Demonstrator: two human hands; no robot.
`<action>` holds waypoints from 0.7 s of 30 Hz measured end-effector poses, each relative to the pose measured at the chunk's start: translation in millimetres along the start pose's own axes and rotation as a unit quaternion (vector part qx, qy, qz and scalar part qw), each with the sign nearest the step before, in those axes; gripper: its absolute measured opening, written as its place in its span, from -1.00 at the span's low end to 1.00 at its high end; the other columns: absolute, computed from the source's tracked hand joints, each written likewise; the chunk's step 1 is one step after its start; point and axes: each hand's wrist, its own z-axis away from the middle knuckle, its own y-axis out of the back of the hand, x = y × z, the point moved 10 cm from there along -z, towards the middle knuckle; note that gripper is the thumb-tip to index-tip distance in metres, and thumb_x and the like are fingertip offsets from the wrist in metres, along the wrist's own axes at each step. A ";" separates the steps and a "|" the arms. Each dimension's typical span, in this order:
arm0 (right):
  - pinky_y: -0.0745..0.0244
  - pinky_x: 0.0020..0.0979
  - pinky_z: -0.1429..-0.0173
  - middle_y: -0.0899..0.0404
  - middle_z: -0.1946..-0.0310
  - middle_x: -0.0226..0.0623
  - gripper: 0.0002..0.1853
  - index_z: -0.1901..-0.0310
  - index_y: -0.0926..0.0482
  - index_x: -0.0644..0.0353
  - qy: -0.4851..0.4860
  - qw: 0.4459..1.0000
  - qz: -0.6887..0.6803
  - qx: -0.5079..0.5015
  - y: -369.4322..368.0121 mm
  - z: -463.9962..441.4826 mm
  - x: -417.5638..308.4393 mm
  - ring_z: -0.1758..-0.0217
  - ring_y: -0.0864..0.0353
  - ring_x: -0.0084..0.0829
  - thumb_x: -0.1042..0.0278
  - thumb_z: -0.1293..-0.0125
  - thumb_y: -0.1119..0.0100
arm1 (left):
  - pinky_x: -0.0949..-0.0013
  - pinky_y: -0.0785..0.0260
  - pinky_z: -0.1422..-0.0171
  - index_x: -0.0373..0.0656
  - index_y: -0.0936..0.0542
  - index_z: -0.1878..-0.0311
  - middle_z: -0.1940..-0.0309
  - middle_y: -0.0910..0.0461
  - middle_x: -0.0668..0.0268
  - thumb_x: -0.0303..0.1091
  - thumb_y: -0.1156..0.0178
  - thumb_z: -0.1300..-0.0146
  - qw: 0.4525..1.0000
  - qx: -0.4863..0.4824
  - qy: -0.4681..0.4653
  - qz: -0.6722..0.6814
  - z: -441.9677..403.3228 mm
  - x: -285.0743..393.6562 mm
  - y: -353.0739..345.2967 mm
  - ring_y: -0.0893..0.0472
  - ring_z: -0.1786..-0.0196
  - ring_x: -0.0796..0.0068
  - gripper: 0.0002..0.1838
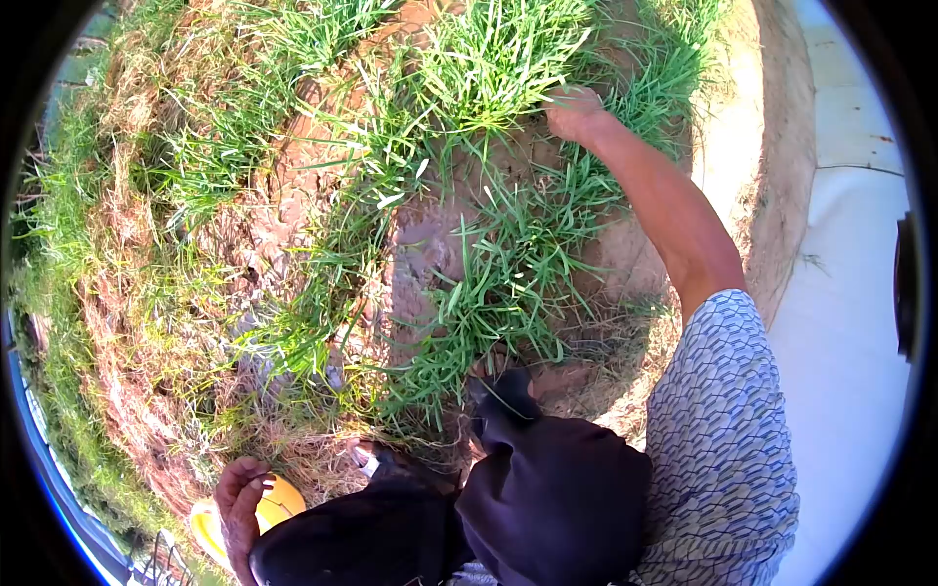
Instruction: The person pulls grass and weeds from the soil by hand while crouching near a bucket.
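My right hand (pixel 575 112) is stretched forward to a thick clump of long, narrow green leaves (pixel 498 73). Its fingers look closed at the clump's lower edge, partly hidden among the blades. Down at the lower left, my left hand (pixel 240 493) is by my knee, in front of a yellow container (pixel 279 503). The fingers of that hand are curled together, and a small whitish spot shows at their tips; I cannot make out whether it is something held.
Rows of green plants (pixel 518 264) grow in wet brown soil (pixel 425 244). Dry straw and weeds (pixel 147 322) cover the left side. A bare earth ridge (pixel 787 127) runs along the right, beside a pale sheet or wall (pixel 850 293). My dark-clothed knees (pixel 557 488) fill the bottom.
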 end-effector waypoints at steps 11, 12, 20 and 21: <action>-0.48 -0.18 -0.18 -0.59 -0.05 -0.24 -0.67 0.04 -0.63 0.09 -0.007 0.997 0.034 -0.072 12.7 18.3 37.2 -0.15 -0.54 -0.17 0.14 -0.29 -0.03 | 0.36 -0.42 -0.03 -0.29 -0.51 -0.06 0.15 -0.62 0.20 -0.50 -0.13 -0.13 1.000 -0.002 0.013 0.002 -5.1 0.0 -2.6 -0.58 0.11 0.41 -0.63; -0.49 -0.19 -0.18 -0.61 -0.03 -0.24 -0.66 0.02 -0.63 0.08 -0.021 0.996 0.036 -0.074 7.7 22.9 32.8 -0.15 -0.55 -0.17 0.12 -0.30 -0.03 | 0.36 -0.42 -0.03 -0.29 -0.51 -0.06 0.15 -0.63 0.20 -0.49 -0.13 -0.13 1.000 0.000 0.015 -0.002 -5.8 1.7 -3.7 -0.58 0.11 0.41 -0.63; -0.41 -0.24 -0.29 -0.57 -0.10 -0.24 -0.61 0.00 -0.63 0.16 0.162 0.966 0.157 -0.123 -60.3 -4.2 14.8 -0.24 -0.47 -0.21 0.09 -0.36 0.04 | 0.36 -0.42 -0.04 -0.29 -0.50 -0.06 0.14 -0.63 0.20 -0.48 -0.15 -0.14 1.000 0.006 0.016 0.006 -4.9 -2.9 1.8 -0.58 0.11 0.40 -0.63; -0.39 -0.24 -0.30 -0.56 -0.10 -0.22 -0.62 0.00 -0.63 0.16 0.156 0.968 0.159 -0.119 -58.4 -2.3 17.1 -0.24 -0.46 -0.19 0.11 -0.36 0.05 | 0.36 -0.42 -0.03 -0.29 -0.50 -0.06 0.14 -0.63 0.20 -0.48 -0.15 -0.14 1.000 0.006 0.012 0.010 -5.8 -3.4 2.4 -0.58 0.11 0.40 -0.63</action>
